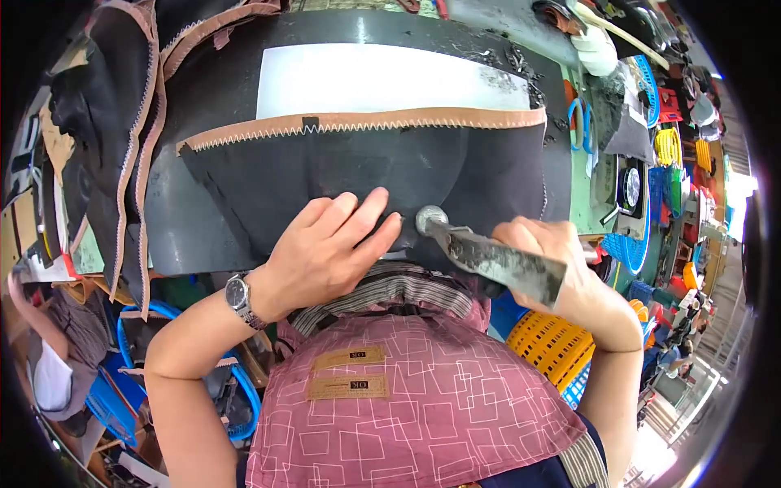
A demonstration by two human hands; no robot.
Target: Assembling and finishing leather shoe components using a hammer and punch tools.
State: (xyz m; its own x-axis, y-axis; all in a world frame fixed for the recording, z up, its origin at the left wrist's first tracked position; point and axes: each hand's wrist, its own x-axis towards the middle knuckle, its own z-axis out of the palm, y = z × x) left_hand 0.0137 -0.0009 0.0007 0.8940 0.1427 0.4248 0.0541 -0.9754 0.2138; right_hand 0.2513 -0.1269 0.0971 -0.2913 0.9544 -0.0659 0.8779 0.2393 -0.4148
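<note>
A black leather-like piece [382,167] lies on the dark work surface, its far edge trimmed with a brown strip [366,121] and white zigzag stitching. My left hand [329,248] rests on its near part, fingers stretched out and holding nothing. In my right hand [561,256] is a hammer [504,266], with a round metal face and a long, flat, worn tail; the closed fingers are partly hidden behind it. The round face is at the near edge of the piece, just right of my left fingertips. Whether it touches the material I cannot tell.
Beyond the piece lies a white board [366,77]. More black pieces with brown trim [106,154] hang at the left. A yellow basket [549,346] stands below right. Scissors with blue handles [579,126], a white cup-like object [595,53] and a tape roll [631,187] sit at the right.
</note>
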